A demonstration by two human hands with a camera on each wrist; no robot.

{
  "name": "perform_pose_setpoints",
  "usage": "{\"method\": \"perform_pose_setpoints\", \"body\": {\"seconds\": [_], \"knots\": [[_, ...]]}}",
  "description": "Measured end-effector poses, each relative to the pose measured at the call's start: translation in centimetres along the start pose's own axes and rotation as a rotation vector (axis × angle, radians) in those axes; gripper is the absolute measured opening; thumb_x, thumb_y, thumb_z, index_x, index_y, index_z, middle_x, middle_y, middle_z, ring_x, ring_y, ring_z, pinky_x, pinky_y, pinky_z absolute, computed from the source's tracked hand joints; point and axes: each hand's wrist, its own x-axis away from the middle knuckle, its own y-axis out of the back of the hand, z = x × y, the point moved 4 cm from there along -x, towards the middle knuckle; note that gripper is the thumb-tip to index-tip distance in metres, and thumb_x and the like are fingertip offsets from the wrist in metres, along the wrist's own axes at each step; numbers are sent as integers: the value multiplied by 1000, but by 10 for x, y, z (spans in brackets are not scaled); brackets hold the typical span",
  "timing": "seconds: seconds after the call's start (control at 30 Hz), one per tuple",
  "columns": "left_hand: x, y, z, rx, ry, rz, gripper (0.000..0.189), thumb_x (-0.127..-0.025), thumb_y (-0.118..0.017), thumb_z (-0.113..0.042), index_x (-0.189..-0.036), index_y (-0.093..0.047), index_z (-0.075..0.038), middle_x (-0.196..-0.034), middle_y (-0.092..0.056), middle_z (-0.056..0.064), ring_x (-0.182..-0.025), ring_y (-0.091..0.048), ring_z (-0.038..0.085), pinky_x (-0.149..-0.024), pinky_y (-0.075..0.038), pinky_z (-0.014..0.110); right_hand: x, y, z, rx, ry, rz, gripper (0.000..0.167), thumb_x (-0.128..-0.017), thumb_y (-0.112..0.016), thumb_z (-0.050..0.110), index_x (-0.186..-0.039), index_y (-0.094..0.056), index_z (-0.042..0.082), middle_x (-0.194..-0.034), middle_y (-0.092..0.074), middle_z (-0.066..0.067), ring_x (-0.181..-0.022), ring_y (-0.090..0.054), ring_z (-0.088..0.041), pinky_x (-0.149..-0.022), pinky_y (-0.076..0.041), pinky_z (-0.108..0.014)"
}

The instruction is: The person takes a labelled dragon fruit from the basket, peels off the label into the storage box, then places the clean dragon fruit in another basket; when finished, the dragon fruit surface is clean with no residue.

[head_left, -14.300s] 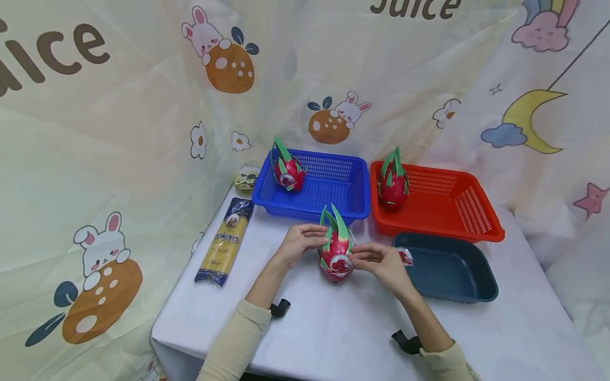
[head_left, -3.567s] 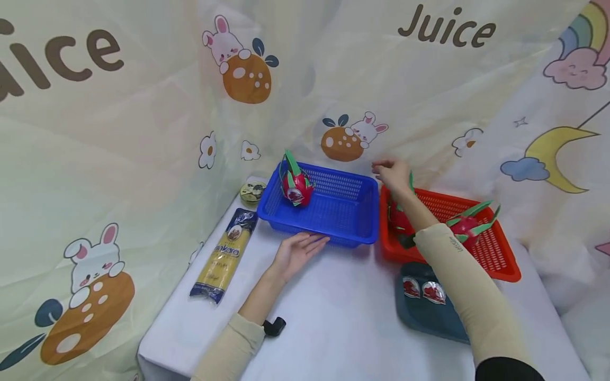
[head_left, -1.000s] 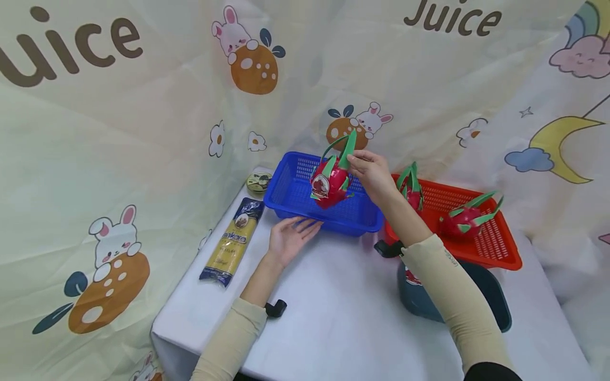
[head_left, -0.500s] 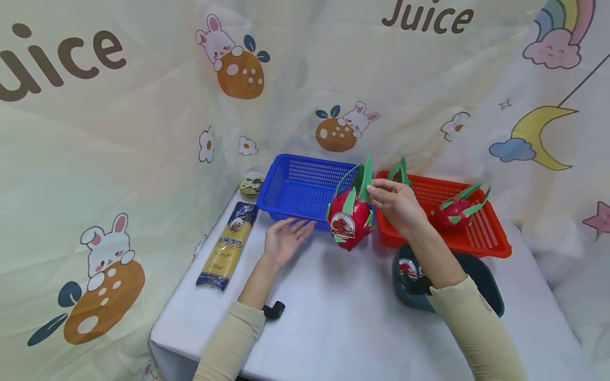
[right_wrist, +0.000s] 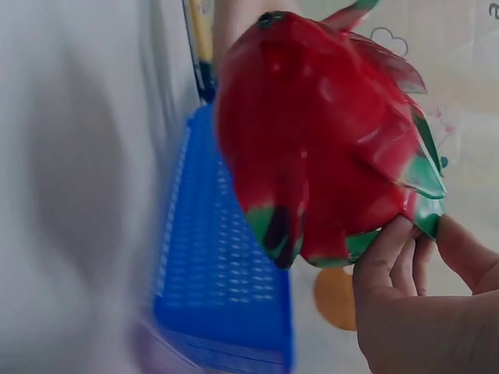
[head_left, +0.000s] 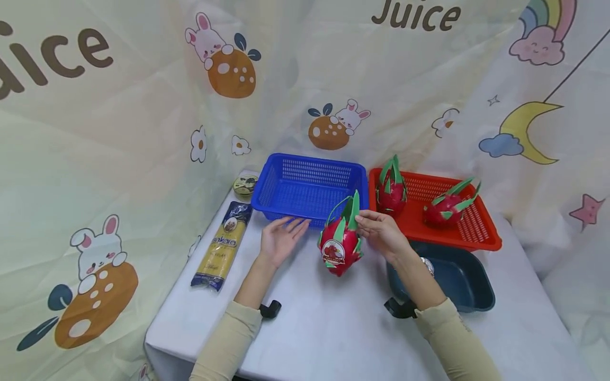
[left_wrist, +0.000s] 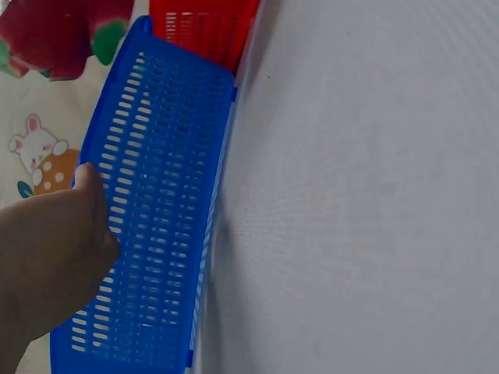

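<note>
My right hand (head_left: 383, 233) pinches a green leaf of a dragon fruit (head_left: 340, 243) with a round label, hanging over the table in front of the blue basket (head_left: 310, 188). In the right wrist view, thumb and fingers of the right hand (right_wrist: 421, 312) grip the leafy end of this red fruit (right_wrist: 320, 140). My left hand (head_left: 278, 241) is open to the left of the fruit, palm up, fingertips close to the blue basket's front wall. It holds nothing. In the left wrist view, the left hand (left_wrist: 58, 257) overlaps the blue basket (left_wrist: 156, 195).
A red basket (head_left: 476, 222) at the right holds two dragon fruits (head_left: 445, 209). Before it stands a dark blue tray (head_left: 457, 280), partly behind the right forearm. A yellow-and-navy pasta packet (head_left: 223, 246) and a round tin (head_left: 244, 185) lie on the left.
A dragon fruit joined the one in the red basket. The right hand then lifted the fruit out of the blue basket and brought it towards the front. The left hand stayed near the basket.
</note>
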Motion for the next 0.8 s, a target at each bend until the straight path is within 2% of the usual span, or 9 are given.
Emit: {"method": "perform_pose_setpoints", "body": {"seconds": [0.17,0.33,0.5,0.63,0.8], "knots": [[0,3,-1,-5,-3,-13,22,-108,-30,-12,-125,-37,1,-169,-9,29,-152,-26,48,-125,-29,48,-5,-1,-27,37,-55,25,12,-103,-66,14,-104,-79,16,-101,-78,0,-97,-71,-16,-95,-57,-32],[-3,1,2,-24,0,14,24,-110,-27,-13,-126,-40,0,-170,-6,28,-154,-24,47,-125,-31,46,-14,4,-47,4,-66,43,19,-105,-61,8,-100,-78,14,-94,-78,0,-90,-72,-15,-92,-58,-32],[-4,1,5,-41,-5,-1,24,-110,-27,-13,-124,-40,2,-167,-11,29,-154,-22,48,-124,-32,46,-24,11,-63,-17,-81,43,21,-106,-57,5,-101,-76,12,-94,-78,-1,-89,-74,-14,-89,-60,-28],[-2,1,6,-59,-9,-23,26,-109,-29,-13,-128,-39,2,-164,-16,28,-153,-23,48,-123,-34,46,-26,17,-70,40,-77,-19,16,-105,-63,10,-114,-76,6,-100,-78,-1,-94,-75,-15,-92,-60,-29],[-3,0,7,-70,-8,-33,26,-109,-33,-13,-128,-40,3,-161,-22,29,-153,-25,49,-123,-35,46,-19,18,-68,182,-44,-108,37,-102,-69,15,-135,-65,-2,-115,-77,-6,-105,-75,-19,-97,-58,-35]]}}
